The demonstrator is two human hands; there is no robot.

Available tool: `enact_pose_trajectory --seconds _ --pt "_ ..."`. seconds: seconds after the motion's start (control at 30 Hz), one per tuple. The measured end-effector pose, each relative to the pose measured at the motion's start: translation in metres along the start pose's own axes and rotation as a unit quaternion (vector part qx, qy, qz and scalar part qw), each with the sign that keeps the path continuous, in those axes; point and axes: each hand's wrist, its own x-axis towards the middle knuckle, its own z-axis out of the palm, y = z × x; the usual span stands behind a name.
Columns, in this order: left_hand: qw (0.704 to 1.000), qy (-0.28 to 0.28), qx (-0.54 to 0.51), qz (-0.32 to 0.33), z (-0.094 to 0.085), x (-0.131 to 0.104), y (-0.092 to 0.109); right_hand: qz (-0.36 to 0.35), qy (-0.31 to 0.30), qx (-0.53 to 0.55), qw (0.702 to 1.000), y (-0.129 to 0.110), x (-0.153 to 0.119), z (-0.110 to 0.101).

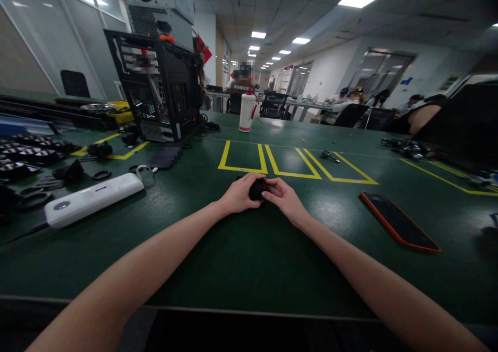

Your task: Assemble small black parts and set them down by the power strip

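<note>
A small round black part (pixel 257 189) is held between my two hands, just in front of the yellow tape outlines (pixel 243 169) on the green table (pixel 249 258). My left hand (pixel 241 194) wraps round its left side, thumb below and fingers over the top. From the right, my right hand (pixel 283 195) pinches the part's edge with thumb and fingers. Its details are too dark to make out. Inside the right-hand tape outline lies a small dark metallic piece (pixel 330 156).
An orange-edged phone (pixel 400 221) lies at the right. Left are a white power strip (pixel 95 199), black round parts (pixel 70 172) and an open computer case (pixel 181 90). A white cup (pixel 247 113) stands behind the tape outlines. People sit in the background.
</note>
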Motion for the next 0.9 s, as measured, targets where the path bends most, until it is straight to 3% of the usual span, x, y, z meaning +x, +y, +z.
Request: enact_pose_trajectory --seconds 0.33,0.57,0.73,0.9 --pt "1.000 0.004 0.001 0.008 0.0004 -0.0001 -0.0008 -0.030 0.040 -0.035 0.998 0.0016 0.0002 0.0032" --pt "1.000 0.001 0.000 0.004 -0.0011 -0.0007 0.0008 0.023 0.000 -0.026 0.999 0.0018 0.0017 -0.0012" --pt "1.000 0.000 -0.004 0.004 -0.0019 -0.0012 0.0016 -0.002 -0.008 0.003 1.000 0.0011 0.0004 0.0005" --pt "1.000 0.003 -0.001 0.004 -0.0009 -0.0011 0.0002 -0.012 0.021 0.000 1.000 0.0014 0.0025 0.0031"
